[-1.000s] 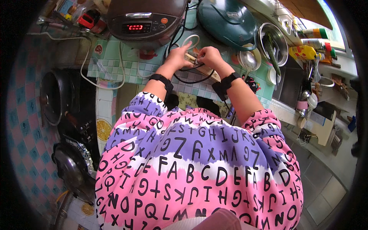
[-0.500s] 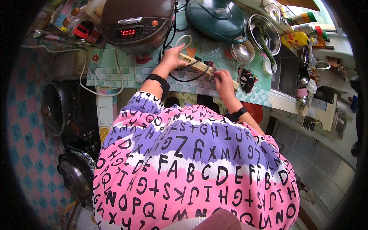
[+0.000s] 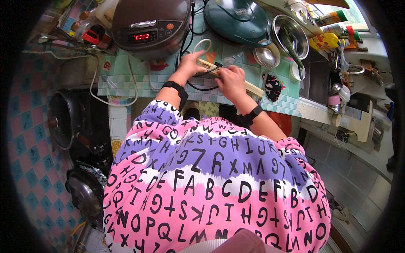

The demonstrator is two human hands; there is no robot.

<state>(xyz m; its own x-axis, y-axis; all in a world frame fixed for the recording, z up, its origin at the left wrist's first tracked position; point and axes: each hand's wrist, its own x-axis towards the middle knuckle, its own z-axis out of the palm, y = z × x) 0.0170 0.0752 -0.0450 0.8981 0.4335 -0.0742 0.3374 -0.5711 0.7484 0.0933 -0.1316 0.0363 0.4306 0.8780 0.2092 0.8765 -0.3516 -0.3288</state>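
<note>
- Head view: the rice cooker (image 3: 152,25), brown with a lit red display, stands on the tiled counter (image 3: 116,84).
- The cream power strip (image 3: 254,89) lies to the right of the rice cooker and nearer the person, slanting away from it toward the counter's front edge.
- The left hand (image 3: 190,64), just off the rice cooker's front right corner, is clamped on the strip's end closest to the cooker.
- The right hand (image 3: 232,82), farther right of the rice cooker, covers the strip's middle with bent fingers; whether they pinch anything cannot be told.
- Between the hands, right of the rice cooker, a black plug (image 3: 218,65) sits at the strip, and a black cable (image 3: 202,88) loops below.
- Right of the rice cooker stands a dark green round appliance (image 3: 238,21); beyond it, a metal bowl (image 3: 302,52) holds a long green vegetable (image 3: 291,46).
- Left of and in front of the rice cooker, a white cord (image 3: 114,104) hangs in a curve.
</note>
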